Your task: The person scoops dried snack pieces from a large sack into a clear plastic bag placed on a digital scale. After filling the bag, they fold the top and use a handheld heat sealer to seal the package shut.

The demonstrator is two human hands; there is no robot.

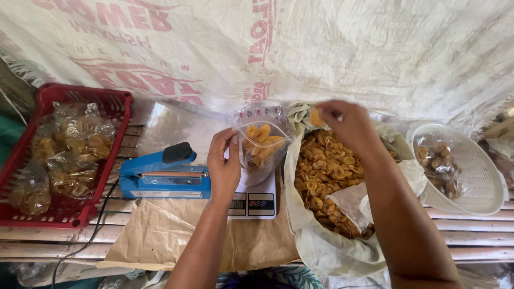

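Observation:
My left hand [224,163] holds the rim of a small clear plastic bag [261,144] partly filled with yellow fried chips. The bag stands on a white digital kitchen scale [254,202]. My right hand [345,124] is raised just right of the bag's mouth and pinches a few chips [316,115] between its fingertips. Under that hand a big pale sack [308,235] lies wide open, full of loose chips [324,171].
A blue heat sealer [160,176] with a black cable sits left of the scale on brown paper [160,235]. At far left, a red crate [72,211] holds several filled bags. A white basket [476,171] with a bagged snack stands right. Printed sacking covers the back.

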